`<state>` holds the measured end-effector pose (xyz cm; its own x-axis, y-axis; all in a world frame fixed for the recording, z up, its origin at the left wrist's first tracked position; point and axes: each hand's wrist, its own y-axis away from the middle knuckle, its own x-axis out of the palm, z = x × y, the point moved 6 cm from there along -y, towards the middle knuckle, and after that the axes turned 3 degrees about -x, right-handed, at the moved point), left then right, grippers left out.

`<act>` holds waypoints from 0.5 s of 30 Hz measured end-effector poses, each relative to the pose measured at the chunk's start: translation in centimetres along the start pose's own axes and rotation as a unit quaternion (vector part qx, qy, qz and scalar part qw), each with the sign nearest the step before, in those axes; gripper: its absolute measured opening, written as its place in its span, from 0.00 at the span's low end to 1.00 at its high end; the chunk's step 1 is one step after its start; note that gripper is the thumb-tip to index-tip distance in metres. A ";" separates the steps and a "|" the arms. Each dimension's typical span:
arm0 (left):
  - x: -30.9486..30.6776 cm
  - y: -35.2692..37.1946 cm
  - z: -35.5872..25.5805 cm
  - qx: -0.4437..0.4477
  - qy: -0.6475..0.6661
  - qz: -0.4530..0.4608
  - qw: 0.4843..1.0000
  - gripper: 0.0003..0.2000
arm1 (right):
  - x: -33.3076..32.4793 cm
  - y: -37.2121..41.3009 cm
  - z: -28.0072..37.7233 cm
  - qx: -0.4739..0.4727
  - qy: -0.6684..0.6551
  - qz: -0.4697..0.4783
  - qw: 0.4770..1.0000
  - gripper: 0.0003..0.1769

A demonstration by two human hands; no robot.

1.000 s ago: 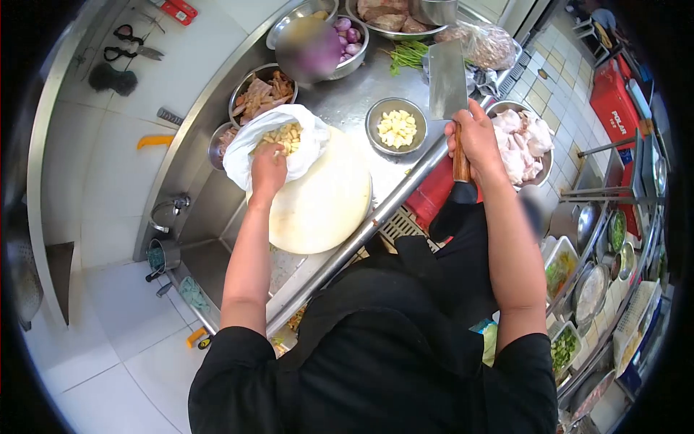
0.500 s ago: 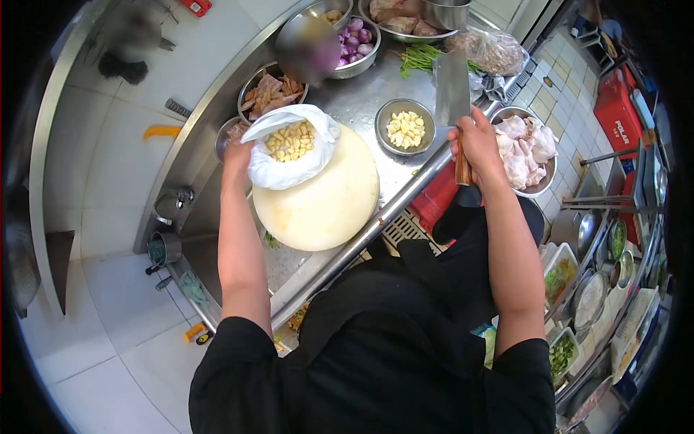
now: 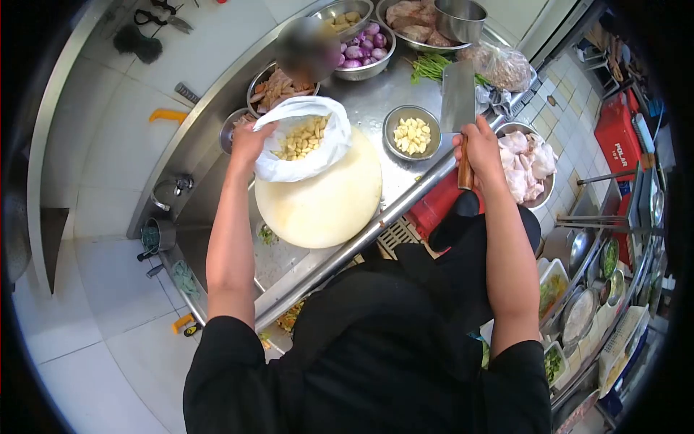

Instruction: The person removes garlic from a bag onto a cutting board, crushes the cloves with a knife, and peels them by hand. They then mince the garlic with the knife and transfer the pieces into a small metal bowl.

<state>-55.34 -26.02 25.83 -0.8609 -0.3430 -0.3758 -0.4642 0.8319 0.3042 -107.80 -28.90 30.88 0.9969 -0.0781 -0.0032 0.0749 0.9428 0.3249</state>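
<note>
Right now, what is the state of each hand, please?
Left hand: closed on the rim of the white bag.
Right hand: closed around the handle of the cleaver.

I could have passed freely over the bare half of the round board nearest the counter's front edge; the white bag in my left hand blocked its back part. Only a narrow gap separated board and garlic bowl. Beyond that bowl, my cleaver's blade barred the way.
</note>
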 end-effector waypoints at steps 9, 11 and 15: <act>1.8 7.8 -6.8 0.340 -0.270 -0.168 0.885 0.17 | -0.5 0.5 -0.8 0.008 0.011 0.000 1.000 0.20; 5.9 5.6 -3.4 0.238 -0.343 0.013 0.908 0.20 | -0.6 0.5 -0.7 0.009 0.015 -0.008 1.000 0.22; 10.2 2.2 2.4 0.248 -0.341 0.005 0.907 0.29 | -0.7 -0.1 -1.2 0.000 0.007 -0.002 1.000 0.22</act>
<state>-64.61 -26.66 20.59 -0.4566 -0.1251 -0.8808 -0.1612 0.9853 -0.0563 -108.44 -28.59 29.74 0.9969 -0.0767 -0.0183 0.0784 0.9423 0.3255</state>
